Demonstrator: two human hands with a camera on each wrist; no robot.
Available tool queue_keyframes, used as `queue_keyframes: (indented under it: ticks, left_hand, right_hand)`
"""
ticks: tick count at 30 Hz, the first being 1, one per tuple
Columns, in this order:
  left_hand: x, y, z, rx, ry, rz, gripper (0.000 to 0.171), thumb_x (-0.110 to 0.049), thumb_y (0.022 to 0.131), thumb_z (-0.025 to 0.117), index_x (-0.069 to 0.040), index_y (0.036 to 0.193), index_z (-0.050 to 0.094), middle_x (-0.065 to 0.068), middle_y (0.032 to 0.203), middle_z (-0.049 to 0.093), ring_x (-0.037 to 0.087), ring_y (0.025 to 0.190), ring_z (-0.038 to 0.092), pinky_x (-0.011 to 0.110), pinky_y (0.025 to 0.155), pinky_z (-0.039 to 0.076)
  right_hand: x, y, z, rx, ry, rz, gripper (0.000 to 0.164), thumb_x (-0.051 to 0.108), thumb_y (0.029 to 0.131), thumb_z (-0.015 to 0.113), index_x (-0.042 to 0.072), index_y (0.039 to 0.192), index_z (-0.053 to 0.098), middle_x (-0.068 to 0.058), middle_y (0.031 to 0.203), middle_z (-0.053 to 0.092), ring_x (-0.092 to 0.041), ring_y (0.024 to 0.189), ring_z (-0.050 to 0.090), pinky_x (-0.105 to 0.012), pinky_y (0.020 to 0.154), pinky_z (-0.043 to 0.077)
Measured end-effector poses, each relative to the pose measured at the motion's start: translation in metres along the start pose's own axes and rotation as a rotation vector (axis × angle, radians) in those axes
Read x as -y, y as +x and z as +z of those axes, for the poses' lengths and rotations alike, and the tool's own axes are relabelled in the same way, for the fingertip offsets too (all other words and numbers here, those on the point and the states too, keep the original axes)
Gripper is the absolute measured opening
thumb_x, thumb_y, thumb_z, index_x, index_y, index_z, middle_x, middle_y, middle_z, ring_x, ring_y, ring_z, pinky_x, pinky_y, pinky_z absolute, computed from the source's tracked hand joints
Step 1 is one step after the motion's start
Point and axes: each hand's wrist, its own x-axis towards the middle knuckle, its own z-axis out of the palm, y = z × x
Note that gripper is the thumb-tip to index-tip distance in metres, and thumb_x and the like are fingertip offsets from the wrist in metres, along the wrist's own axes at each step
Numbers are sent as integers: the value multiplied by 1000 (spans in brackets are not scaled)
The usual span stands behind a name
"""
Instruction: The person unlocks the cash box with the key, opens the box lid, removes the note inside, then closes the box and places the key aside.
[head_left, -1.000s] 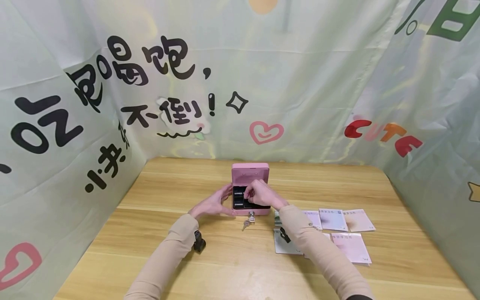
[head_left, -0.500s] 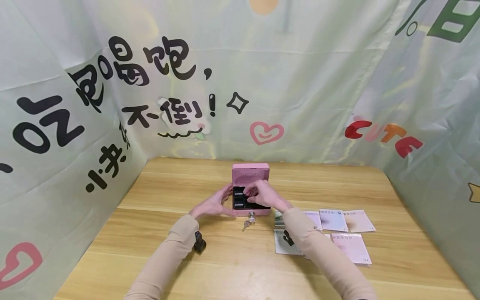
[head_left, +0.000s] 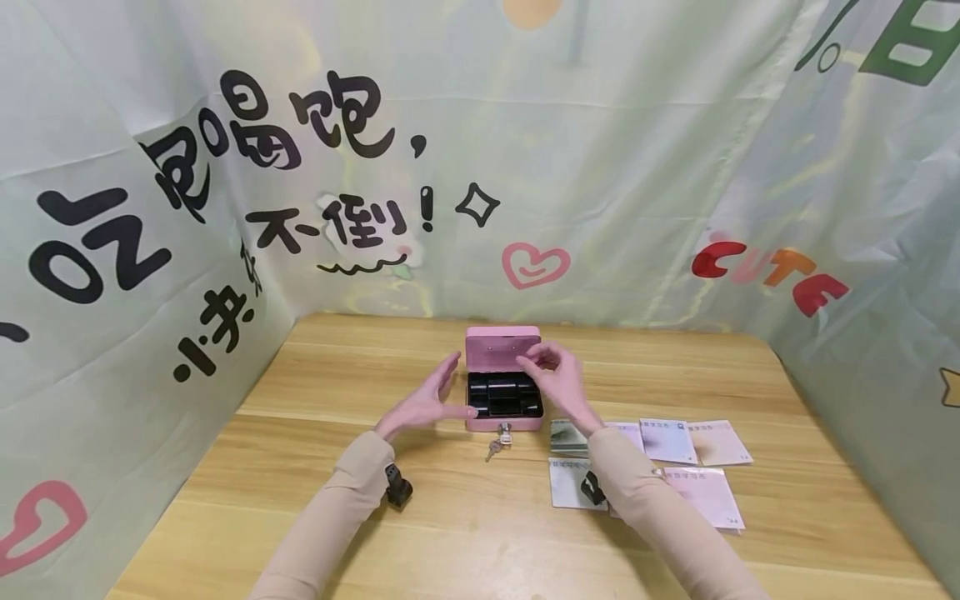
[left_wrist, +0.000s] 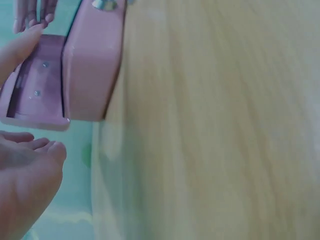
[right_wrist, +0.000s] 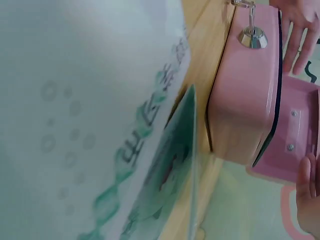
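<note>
A pink cash box [head_left: 483,424] stands at the middle of the table, its lid [head_left: 495,350] raised at the back. Inside sits a black compartment tray [head_left: 504,397]. Keys [head_left: 492,450] hang from the front lock [right_wrist: 253,38]. My left hand [head_left: 424,406] is spread beside the box's left side, thumb at the front left corner and fingers pointing up. At the right side, my right hand [head_left: 562,382] hovers with loosely bent fingers by the lid's right edge, and nothing shows in it. The right wrist view has its fingers [right_wrist: 306,192] in front of the lid.
Several paper notes lie in two rows at the right, among them a green stack [head_left: 567,437], a blue note [head_left: 666,442] and a pink note [head_left: 705,500]. The right forearm passes over them. A printed curtain [head_left: 615,208] surrounds the table's back and sides.
My right hand has lifted out of the box's tray and moved right, uncovering the black tray. The left hand's fingers have come away from the box's side; its thumb stays near the corner.
</note>
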Motion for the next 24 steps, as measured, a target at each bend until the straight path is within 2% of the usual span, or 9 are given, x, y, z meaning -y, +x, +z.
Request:
queue_keyframes:
  ticks: [3,7,9,11,15,19,24]
  left_hand:
    - [-5,0,1,-31,1,2,121,-26,80,85,-13,163,-2,12,171,-1,32,159,7,45,131,10]
    - [-10,0,4,-57,-22,-4,124,-35,78,86,-18,163,-2,7,172,-1,30,159,8,43,132,11]
    - [-12,0,5,-74,-22,1,123,-37,78,86,-19,163,-1,6,172,0,31,159,9,44,131,12]
    - [-14,0,7,-91,-29,13,121,-37,79,85,-18,163,0,7,172,1,33,158,9,47,131,12]
    - [-16,0,10,-111,-47,45,113,-31,83,82,-16,163,3,10,172,4,31,159,7,50,132,10]
    - [-18,2,13,-121,-67,71,107,-28,86,80,-16,163,7,9,172,9,27,159,7,49,132,9]
    - [-19,-1,14,-146,-79,68,103,-27,87,79,-10,162,11,11,170,16,26,159,13,45,133,9]
  right_hand:
    - [-2,0,-4,-92,52,36,22,7,85,78,-5,100,67,-11,87,66,0,74,56,-8,69,50]
    - [-2,0,-7,-118,120,81,34,8,86,78,-6,114,63,-19,100,66,-11,88,61,-7,76,52]
    - [-2,0,-8,-102,146,107,42,9,87,77,-7,122,59,-26,114,64,-22,101,63,-12,85,56]
    - [-1,-1,-9,-70,156,132,49,10,89,75,-7,131,55,-28,127,60,-33,116,61,-23,98,57]
    - [1,-1,-11,31,153,157,59,14,93,71,-6,143,47,-28,145,51,-41,137,50,-45,117,47]
    - [0,-3,-11,93,160,148,59,17,97,67,-4,147,45,-27,148,50,-40,139,48,-47,122,41]
    - [2,-7,-14,81,164,124,51,14,98,64,-6,143,50,-29,142,55,-40,135,53,-44,119,44]
